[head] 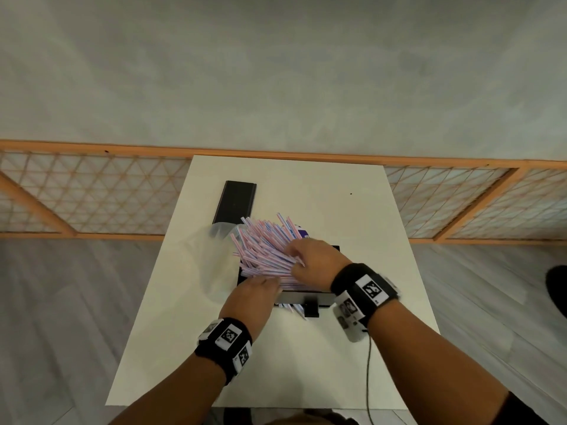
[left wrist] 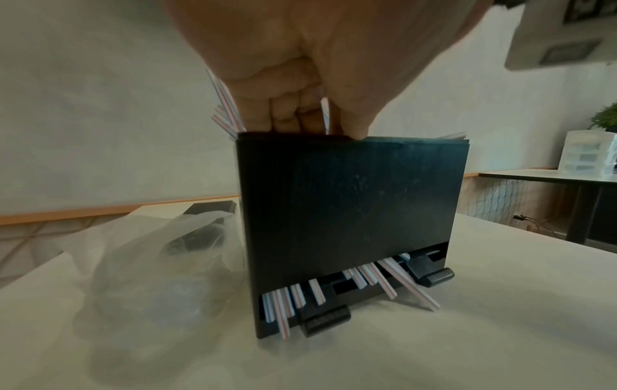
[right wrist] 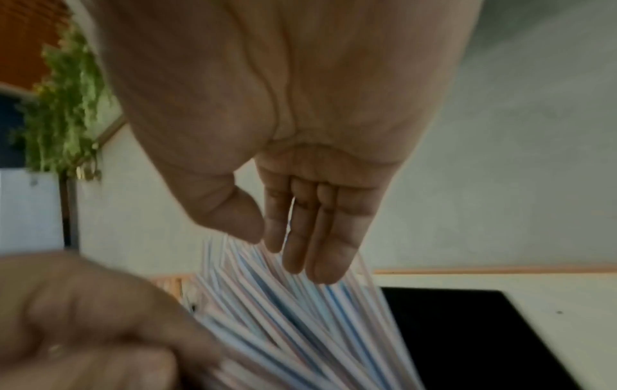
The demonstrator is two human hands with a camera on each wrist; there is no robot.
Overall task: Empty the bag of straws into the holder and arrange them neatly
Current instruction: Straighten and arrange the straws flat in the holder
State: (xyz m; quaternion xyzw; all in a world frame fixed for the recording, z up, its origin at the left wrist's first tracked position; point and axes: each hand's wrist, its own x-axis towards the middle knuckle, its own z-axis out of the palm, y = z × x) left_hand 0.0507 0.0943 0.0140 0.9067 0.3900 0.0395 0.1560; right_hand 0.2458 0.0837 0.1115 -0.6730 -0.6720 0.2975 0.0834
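Note:
A black straw holder (head: 325, 297) stands mid-table, its front wall (left wrist: 347, 211) filling the left wrist view. A thick fan of pink-and-blue striped straws (head: 264, 240) leans out of its top toward the far left. Several straw ends (left wrist: 384, 279) poke out of the bottom slot. My left hand (head: 267, 285) curls its fingers (left wrist: 287, 113) over the straws' near ends at the front rim, thumb on the rim. My right hand (head: 294, 256) lays straight fingers (right wrist: 310, 250) on the straws (right wrist: 300, 316) from the right. The clear bag (head: 214, 259) lies limp left of the holder.
A black lid (head: 236, 202) lies flat at the far left of the white table (head: 352, 216), behind the bag (left wrist: 160, 264). A wooden lattice rail (head: 92, 191) runs behind the table. A cable (head: 368, 378) hangs from my right wrist over the near table edge.

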